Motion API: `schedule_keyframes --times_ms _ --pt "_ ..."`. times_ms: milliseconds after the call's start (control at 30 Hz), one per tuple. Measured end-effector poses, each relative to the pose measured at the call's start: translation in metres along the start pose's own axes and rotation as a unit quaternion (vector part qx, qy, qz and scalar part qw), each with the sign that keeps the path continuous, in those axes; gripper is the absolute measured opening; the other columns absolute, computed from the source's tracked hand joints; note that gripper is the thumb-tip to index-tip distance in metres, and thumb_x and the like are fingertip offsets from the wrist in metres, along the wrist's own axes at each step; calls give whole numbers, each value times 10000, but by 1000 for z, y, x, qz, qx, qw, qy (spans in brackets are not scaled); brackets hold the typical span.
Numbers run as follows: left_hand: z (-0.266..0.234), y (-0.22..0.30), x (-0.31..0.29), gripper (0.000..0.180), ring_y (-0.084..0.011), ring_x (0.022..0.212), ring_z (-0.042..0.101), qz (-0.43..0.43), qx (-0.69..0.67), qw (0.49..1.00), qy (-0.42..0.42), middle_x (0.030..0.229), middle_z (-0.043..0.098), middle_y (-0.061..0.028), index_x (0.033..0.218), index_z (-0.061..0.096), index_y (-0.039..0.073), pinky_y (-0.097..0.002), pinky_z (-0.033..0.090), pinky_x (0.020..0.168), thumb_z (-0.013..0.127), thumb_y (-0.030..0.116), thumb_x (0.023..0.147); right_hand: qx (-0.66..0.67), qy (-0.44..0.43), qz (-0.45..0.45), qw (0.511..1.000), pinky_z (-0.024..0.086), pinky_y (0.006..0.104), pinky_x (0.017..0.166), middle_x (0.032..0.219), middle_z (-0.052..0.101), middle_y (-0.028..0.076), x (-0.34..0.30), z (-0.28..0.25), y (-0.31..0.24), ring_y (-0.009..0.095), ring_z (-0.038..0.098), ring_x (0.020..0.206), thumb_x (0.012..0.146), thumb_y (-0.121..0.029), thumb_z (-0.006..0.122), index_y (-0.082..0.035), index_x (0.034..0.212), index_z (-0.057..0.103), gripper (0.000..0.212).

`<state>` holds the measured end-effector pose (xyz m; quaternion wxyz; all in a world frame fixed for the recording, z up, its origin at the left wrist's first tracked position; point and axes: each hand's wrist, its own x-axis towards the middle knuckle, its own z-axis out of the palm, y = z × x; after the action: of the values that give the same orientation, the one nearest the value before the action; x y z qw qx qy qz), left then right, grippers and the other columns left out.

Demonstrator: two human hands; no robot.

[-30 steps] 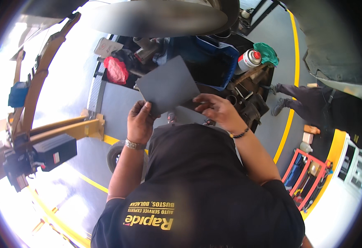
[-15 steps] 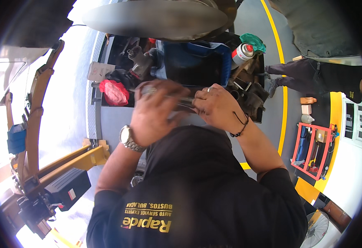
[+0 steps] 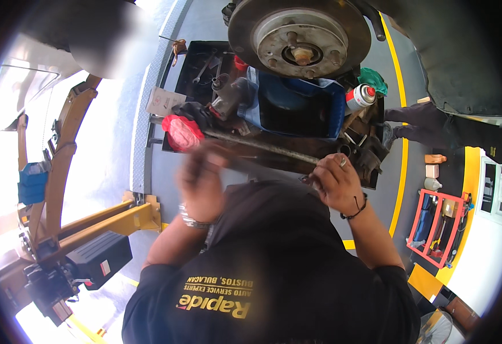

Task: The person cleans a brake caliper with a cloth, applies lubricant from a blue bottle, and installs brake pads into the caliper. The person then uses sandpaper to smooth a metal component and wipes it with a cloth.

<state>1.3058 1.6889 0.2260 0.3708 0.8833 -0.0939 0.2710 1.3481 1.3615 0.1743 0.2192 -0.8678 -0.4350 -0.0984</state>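
Motion is shown by the blur over the left hand (image 3: 202,180), while the right hand (image 3: 339,180) is seen far more sharply. The two hands are held well apart. The right fingers are curled in and appear to be pinched on the right end of a dark sheet (image 3: 257,170), which is seen as a thin, smeared strip between the hands, in front of the torso. Whether the left fingers are closed on its other end cannot be told. A second ago the sheet's broad face was turned into view; now it seems to be seen almost edge-on, and the gap between the hands has been widened since half a second ago. From this it is judged that the sheet is being turned or rubbed by the left hand while it is steadied by the right. Beyond the hands, a long metal bar (image 3: 262,146) is now left uncovered, its right end overlapped in view by the right fingers; contact cannot be told. A blue basin (image 3: 337,114) is seen farther beyond, a pink bag (image 3: 182,133) just beyond the left hand, and a spray can (image 3: 360,96) beyond the right. Above these, the face of a brake disc (image 3: 279,40) has been brought into view.
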Motion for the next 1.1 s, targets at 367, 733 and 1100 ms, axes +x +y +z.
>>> schedule_keyframes --times_ms 367,733,1100 --pt "47 10 -26 146 -277 1099 667 -74 -383 912 130 1186 654 -185 1039 608 -7 -355 539 904 687 -53 925 364 106 197 904 495 390 1004 1407 531 151 39 16 -20 271 577 1259 893 -138 750 -28 1486 453 672" --pt "67 44 -19 373 -447 1142 667 138 -272 952 -9 1166 663 -216 1001 617 72 -541 552 946 831 -27 712 473 251 263 802 472 375 1061 1374 557 118 61 -9 -26 228 573 1273 888 -166 815 -21 1448 518 650" --pt "127 84 51 381 -432 1275 574 104 -417 885 -180 1359 585 -261 1180 719 45 -515 434 1087 810 213 850 480 204 187 833 488 291 842 1063 651 49 0 -68 23 134 602 960 918 -154 792 -37 1035 637 227"
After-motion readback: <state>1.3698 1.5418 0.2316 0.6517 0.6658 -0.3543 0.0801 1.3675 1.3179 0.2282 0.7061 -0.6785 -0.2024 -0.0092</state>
